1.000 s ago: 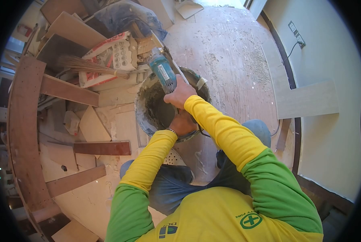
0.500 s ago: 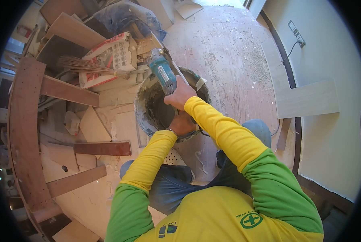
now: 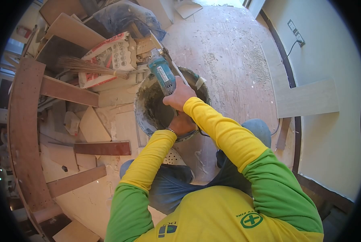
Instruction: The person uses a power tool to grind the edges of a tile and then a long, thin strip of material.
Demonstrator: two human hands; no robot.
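A teal power tool (image 3: 161,72) with a metal head is held over a round, mortar-crusted bucket (image 3: 143,114). My right hand (image 3: 181,94) is wrapped round the tool's body. Lower down, over the bucket's near rim, my left hand (image 3: 182,123) is closed; what it grips is hidden beneath it. A long flat strip (image 3: 179,71) lies beside the tool, slanting over the bucket's far side. A dark cord hangs beside my right wrist.
A torn printed bag (image 3: 118,56) and a twig broom (image 3: 87,67) lie beyond the bucket to the left. Wooden boards (image 3: 25,133) form a frame at the left. A pale plank (image 3: 308,99) rests at the right wall, below sockets (image 3: 296,33).
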